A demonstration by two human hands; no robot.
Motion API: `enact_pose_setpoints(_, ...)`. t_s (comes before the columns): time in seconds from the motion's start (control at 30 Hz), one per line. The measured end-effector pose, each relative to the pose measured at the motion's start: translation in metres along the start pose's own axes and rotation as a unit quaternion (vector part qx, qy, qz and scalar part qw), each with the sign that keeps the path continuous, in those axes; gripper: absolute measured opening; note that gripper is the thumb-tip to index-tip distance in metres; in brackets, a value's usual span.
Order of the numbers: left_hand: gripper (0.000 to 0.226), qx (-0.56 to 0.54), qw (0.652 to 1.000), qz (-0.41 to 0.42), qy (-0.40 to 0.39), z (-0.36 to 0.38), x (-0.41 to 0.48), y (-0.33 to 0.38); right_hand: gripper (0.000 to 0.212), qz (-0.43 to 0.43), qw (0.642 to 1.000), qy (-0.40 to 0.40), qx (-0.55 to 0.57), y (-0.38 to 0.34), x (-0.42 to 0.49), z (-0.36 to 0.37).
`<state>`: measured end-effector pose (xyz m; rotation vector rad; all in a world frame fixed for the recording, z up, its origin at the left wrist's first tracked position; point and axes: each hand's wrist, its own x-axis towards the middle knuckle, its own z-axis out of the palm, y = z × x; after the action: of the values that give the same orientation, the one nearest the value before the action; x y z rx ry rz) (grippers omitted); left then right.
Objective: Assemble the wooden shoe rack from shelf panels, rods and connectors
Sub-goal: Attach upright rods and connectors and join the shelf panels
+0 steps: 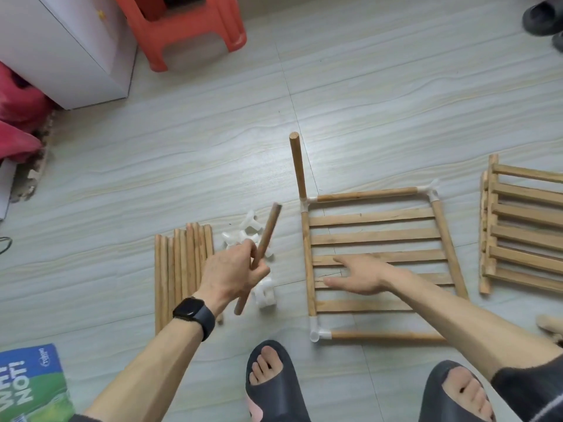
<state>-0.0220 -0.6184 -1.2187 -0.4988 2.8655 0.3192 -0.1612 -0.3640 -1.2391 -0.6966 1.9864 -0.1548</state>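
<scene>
A slatted wooden shelf panel [374, 236] lies flat on the floor, framed by rods joined with white corner connectors [316, 330]. One upright rod [298, 166] stands in the far left corner connector. My left hand [231, 272], with a black watch on the wrist, is shut on a loose wooden rod [268, 233] held at a slant above a heap of white connectors [243, 236]. My right hand [359, 274] rests open and flat on the panel's slats. A row of spare rods [179, 269] lies to the left.
A stack of further shelf panels [524, 226] lies at the right. An orange plastic stool [185, 28] and a white cabinet [61, 47] stand at the back left. My two feet in dark slippers [274, 388] are at the bottom, a blue-green box [30, 385] at bottom left.
</scene>
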Motion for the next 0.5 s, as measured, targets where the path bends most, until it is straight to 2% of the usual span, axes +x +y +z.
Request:
enact_pose_setpoints(0.07, 0.021, 0.061, 0.992, 0.108, -0.007, -0.007, 0.007, 0.036, 0.081, -0.053, 0.978, 0.081, 0.184, -0.004, -0.016, -0.019)
enact_pose_setpoints(0.13, 0.022, 0.081, 0.973, 0.214, -0.013, -0.004, 0.015, 0.078, 0.058, -0.095, 0.922, 0.135, 0.35, -0.002, -0.032, -0.03)
enact_pose_setpoints(0.17, 0.022, 0.072, 0.965, 0.25, -0.02, -0.002, 0.02, 0.099, 0.051, -0.099, 0.904, 0.161, 0.384, 0.001, -0.037, -0.032)
enact_pose_setpoints(0.2, 0.024, 0.055, 0.961, 0.27, -0.028, 0.001, 0.026, 0.119, 0.047, -0.09, 0.896, 0.2, 0.385, 0.006, -0.042, -0.033)
enact_pose_setpoints(0.27, 0.029, 0.019, 0.956, 0.291, -0.027, 0.007, 0.04, 0.154, 0.061, -0.047, 0.893, 0.294, 0.337, 0.023, -0.049, -0.033)
enact_pose_setpoints(0.37, 0.021, -0.019, 0.954, 0.299, -0.016, 0.023, 0.061, 0.19, 0.078, 0.019, 0.874, 0.363, 0.324, 0.06, -0.062, -0.036)
enact_pose_setpoints(0.43, 0.034, -0.014, 0.963, 0.264, -0.053, 0.036, 0.072, 0.201, 0.075, 0.049, 0.85, 0.399, 0.34, 0.085, -0.074, -0.039)
enact_pose_setpoints(0.5, 0.062, 0.016, 0.974, 0.193, -0.121, 0.051, 0.079, 0.2, 0.068, 0.067, 0.812, 0.446, 0.372, 0.107, -0.083, -0.044)
